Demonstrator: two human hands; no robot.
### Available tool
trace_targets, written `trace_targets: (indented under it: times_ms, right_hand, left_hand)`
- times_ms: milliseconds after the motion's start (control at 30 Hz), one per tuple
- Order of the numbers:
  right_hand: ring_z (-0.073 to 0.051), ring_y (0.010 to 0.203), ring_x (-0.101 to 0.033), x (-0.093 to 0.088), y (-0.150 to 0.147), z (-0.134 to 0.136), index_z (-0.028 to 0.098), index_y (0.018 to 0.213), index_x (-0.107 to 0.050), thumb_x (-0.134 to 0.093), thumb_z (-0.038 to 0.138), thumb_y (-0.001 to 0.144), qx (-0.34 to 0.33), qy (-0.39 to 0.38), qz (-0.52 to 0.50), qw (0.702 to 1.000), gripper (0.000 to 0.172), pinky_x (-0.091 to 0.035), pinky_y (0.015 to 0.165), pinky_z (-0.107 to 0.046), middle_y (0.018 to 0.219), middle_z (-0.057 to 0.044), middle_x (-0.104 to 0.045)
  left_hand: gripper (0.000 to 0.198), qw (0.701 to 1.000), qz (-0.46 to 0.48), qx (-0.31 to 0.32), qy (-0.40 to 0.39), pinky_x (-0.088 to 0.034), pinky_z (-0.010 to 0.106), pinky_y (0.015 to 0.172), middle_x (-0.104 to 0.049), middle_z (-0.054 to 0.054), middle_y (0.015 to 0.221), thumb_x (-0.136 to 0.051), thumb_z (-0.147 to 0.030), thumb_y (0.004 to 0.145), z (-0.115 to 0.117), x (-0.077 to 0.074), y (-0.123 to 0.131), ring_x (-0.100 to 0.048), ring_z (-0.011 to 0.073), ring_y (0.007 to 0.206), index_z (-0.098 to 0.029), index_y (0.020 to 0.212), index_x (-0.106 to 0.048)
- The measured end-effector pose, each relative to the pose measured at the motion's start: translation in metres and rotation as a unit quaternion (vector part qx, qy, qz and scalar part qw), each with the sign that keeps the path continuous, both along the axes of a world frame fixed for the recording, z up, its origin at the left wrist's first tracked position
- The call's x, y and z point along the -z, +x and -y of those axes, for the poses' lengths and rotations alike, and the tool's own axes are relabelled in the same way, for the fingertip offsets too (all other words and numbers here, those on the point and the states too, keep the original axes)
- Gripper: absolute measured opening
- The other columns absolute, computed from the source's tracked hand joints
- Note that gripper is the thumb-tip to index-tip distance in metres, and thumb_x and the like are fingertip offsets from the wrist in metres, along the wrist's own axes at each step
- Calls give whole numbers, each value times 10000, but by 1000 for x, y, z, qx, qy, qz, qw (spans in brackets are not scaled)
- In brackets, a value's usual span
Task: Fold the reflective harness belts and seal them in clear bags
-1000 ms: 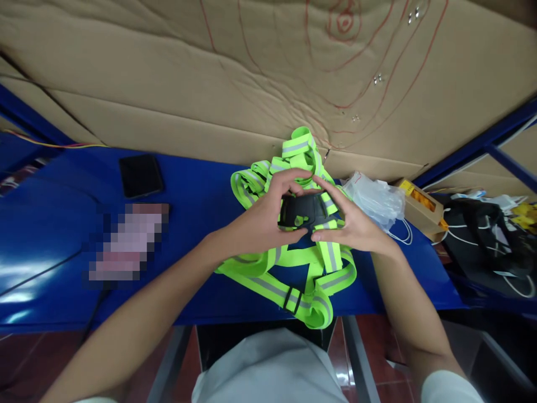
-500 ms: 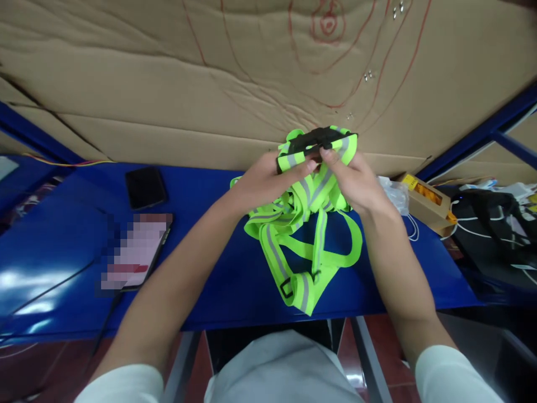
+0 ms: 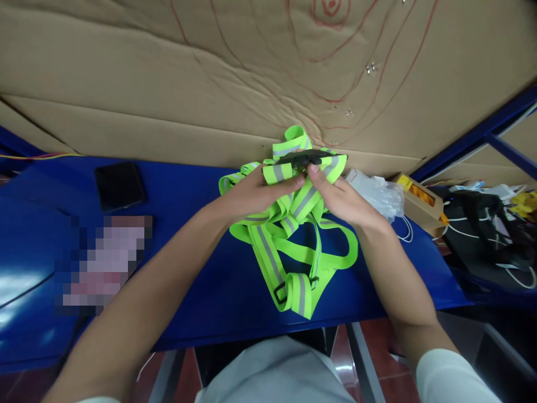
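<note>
blue table: plastic bag and carton at right; left hand and right hand pinch green straps.

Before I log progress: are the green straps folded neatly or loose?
Loose: uneven, open loops of the green straps lie on the blue table, while the left hand and right hand hold one section.
</note>
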State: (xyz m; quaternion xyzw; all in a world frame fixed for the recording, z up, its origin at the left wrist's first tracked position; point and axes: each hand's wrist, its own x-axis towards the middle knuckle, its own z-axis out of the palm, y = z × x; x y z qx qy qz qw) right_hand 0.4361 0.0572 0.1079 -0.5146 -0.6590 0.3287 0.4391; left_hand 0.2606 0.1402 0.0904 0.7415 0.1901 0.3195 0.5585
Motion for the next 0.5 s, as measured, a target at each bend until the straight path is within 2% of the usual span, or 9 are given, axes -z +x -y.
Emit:
trace_targets:
  times_ms: [67,133,200,267,333,367,400,433,500]
  right_hand:
    - [-229,1407,-547,-5,-3,4,246,1293,-693,-380,679,1037,8,42,49,998,592,-362,1276,-408,1325,-40,-704]
    - [-241,1411,-540,-10,-4,9,242,1252,-712,-355,663,1050,15,76,103,992,588,-314,1298,-424,1302,-46,-711]
    - [-259,1384,-561,-17,-1,14,242,1245,-712,-396,650,1045,12,85,124,989,553,-343,1278,-440,1304,-50,-706]
    - [-262,1418,-528,-26,6,20,279,1368,-640,-553,632,993,14,89,110,990,523,-379,1255,-417,1418,-44,-639]
    - [-261,1450,-488,-37,13,26,350,1541,-462,-754,575,882,39,115,104,987,755,-424,1217,-382,1580,-32,-485]
    - [-264,1446,-486,-42,16,30,379,1589,-382,-825,539,827,53,134,119,982,896,-443,1195,-374,1633,-27,-411]
    - [-269,1425,-502,-47,18,33,392,1604,-353,-859,514,798,59,148,146,976,960,-457,1174,-372,1654,-24,-378]
    - [-273,1388,-533,-51,19,36,388,1589,-392,-859,502,802,55,151,180,971,923,-468,1152,-376,1638,-25,-406]
    - [-273,1238,-631,-54,15,41,335,1435,-608,-791,521,868,37,133,241,961,625,-503,1074,-381,1443,-37,-617]
  left_hand:
    - [472,997,8,17,69,-488,423,1144,-760,66,1261,-783,-516,852,6,-5,-2,-659,300,1262,-212,1213,-751]
    - [452,995,30,29,91,-494,413,1141,-764,70,1254,-802,-472,839,14,-9,-2,-676,288,1232,-202,1197,-751]
    - [423,996,56,29,65,-501,421,1133,-771,71,1237,-802,-434,845,21,-9,0,-683,279,1219,-201,1194,-747]
    - [399,997,68,16,23,-495,439,1137,-762,66,1259,-786,-406,864,25,-8,3,-674,280,1242,-220,1214,-740]
    - [417,998,66,2,-13,-497,454,1132,-743,58,1304,-791,-391,860,25,-7,4,-663,290,1267,-244,1246,-732]
    - [431,998,58,2,-23,-501,460,1125,-738,54,1315,-799,-383,848,24,-6,4,-661,296,1271,-250,1253,-730]
    - [439,999,44,10,-28,-509,463,1114,-741,50,1308,-809,-374,834,23,-6,3,-664,300,1264,-251,1249,-733]
    - [430,999,27,27,-29,-518,464,1099,-750,48,1286,-814,-360,822,22,-6,3,-672,302,1249,-246,1230,-740]
    - [369,997,-4,67,-30,-543,455,1057,-771,49,1219,-809,-327,815,23,-7,3,-697,296,1196,-227,1167,-756]
